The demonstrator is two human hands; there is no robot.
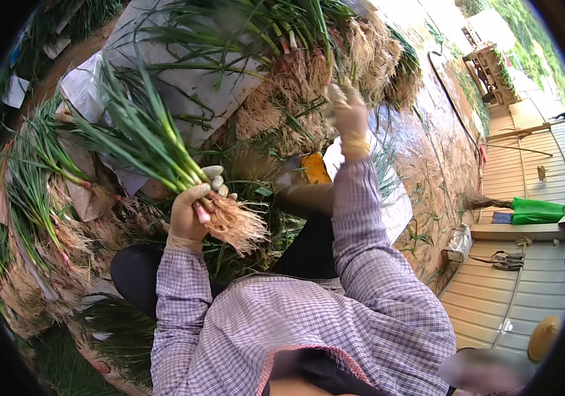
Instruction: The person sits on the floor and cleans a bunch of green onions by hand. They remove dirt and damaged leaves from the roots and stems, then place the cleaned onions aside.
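My gloved left hand [191, 210] is closed around a bunch of green garlic [178, 163]. The leaves point up and left. Pinkish bases and a mass of pale roots [238, 225] stick out to the right below my fingers. Farther forward, my gloved right hand [349, 114] is at the edge of a large heap of green garlic [292, 59]. Its fingertips meet the pink base of one stalk [328, 69]. The hand is blurred, so whether it grips that stalk is unclear.
More rooted green garlic [59, 218] lies to the left. White sheeting [218, 94] lies beneath the front heap. Loose leaves surround my dark boot [302, 195]. Muddy ground [421, 168] runs along the right, with a broom [485, 201] and a metal-panelled wall [490, 297] beyond.
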